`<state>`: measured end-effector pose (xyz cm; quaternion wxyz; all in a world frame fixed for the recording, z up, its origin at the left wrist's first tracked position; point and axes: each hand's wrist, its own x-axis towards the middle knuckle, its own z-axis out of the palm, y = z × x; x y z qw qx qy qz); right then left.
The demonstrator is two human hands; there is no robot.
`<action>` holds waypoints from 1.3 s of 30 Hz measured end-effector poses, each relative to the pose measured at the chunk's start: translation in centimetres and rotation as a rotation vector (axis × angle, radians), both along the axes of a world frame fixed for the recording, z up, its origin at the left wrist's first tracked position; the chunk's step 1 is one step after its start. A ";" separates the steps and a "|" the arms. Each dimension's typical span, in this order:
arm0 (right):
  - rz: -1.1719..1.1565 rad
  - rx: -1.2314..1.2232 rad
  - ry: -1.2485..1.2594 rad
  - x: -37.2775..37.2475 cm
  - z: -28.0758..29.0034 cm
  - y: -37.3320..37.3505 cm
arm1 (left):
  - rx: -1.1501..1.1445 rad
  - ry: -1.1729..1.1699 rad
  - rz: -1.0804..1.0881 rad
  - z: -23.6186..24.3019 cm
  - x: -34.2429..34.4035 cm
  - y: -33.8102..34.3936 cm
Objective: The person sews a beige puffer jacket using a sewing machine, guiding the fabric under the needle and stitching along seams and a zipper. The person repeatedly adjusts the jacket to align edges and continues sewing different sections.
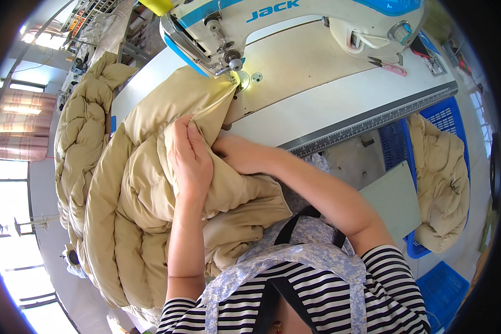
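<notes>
A puffy tan padded garment (142, 172) lies over the left side of the sewing table and down across my lap. Its edge runs up to the needle area of a white and blue sewing machine (206, 39), where a small lamp lights the cloth. With fingers and thumb pinched together, my left hand (190, 158) grips the garment's edge in front of the machine. Close beside it on the right, my right hand (232, 153) reaches into the folds at the table's front edge; its fingers are hidden by cloth.
Thread snips with pink handles (389, 67) lie on the table at the right. A ruler strip (373, 119) lines the front edge. Below, a blue basket (466, 161) holds another tan padded piece (438, 183). A blue crate (442, 292) stands on the floor.
</notes>
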<state>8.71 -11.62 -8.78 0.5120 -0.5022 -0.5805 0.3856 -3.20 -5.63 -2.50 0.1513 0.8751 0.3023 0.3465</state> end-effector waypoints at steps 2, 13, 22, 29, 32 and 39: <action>-0.068 -0.126 -0.315 3.2 1.2 -1.9 | 0.001 0.029 0.004 -0.2 -0.2 0.2; -0.192 0.663 -0.601 8.2 2.3 -0.4 | -0.063 0.045 -0.178 1.3 0.2 -2.9; -0.423 0.624 -0.414 8.0 1.7 -0.8 | -0.191 0.032 -0.067 -0.4 3.5 0.8; -0.564 0.228 -0.394 5.4 -1.5 -0.1 | -0.156 -0.020 -0.176 0.6 3.6 1.8; -0.507 0.306 -0.488 2.3 -2.8 2.4 | 0.066 0.045 -0.189 0.3 4.1 1.4; -0.294 0.162 -0.485 5.6 -1.7 1.2 | -0.384 -0.011 0.018 0.4 3.3 2.7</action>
